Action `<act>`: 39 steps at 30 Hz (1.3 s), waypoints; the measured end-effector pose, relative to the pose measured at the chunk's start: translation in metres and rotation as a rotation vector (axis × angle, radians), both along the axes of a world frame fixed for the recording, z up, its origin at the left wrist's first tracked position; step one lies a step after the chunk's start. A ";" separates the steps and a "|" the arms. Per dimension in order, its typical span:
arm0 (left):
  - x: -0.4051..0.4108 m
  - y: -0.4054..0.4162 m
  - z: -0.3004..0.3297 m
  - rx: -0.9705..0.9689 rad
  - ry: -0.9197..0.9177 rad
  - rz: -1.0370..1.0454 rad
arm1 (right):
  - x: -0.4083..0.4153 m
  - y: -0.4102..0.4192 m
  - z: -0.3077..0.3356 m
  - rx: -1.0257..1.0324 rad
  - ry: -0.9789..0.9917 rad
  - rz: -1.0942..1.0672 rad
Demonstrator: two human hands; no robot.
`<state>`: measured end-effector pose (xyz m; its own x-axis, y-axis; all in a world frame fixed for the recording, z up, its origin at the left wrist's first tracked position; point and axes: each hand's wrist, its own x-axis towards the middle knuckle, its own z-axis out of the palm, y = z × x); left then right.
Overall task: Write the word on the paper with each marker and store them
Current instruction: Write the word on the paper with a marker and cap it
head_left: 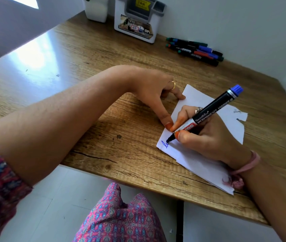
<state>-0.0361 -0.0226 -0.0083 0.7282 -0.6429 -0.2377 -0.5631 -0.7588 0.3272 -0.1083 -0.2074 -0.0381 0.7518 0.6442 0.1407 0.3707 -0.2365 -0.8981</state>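
Head view: her right hand (206,135) is pinching the blue marker (206,116), tip touching the paper (199,100); left hand (156,95) is pressing the paper flat.

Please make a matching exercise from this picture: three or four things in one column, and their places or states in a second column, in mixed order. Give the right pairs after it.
Things
1. blue marker
2. left hand
3. spare markers
4. white holder

Places or states
A. lying in a group near the wall on the right
B. standing at the far edge of the table
C. gripped by the right hand, tip on the paper
D. fingertips pressing on the paper's edge

Right pairs: 1-C, 2-D, 3-A, 4-B
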 end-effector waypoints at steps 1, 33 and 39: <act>0.001 0.000 0.000 0.006 0.002 -0.003 | 0.000 0.000 0.000 -0.001 0.000 0.005; -0.002 0.000 0.000 -0.017 -0.002 -0.001 | 0.004 0.000 -0.004 -0.026 -0.049 -0.085; 0.001 0.000 -0.001 -0.020 -0.004 -0.009 | 0.003 0.001 -0.004 -0.054 -0.093 -0.094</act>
<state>-0.0354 -0.0222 -0.0092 0.7232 -0.6540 -0.2220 -0.5713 -0.7471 0.3399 -0.1048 -0.2059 -0.0421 0.7947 0.5797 0.1798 0.4256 -0.3210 -0.8461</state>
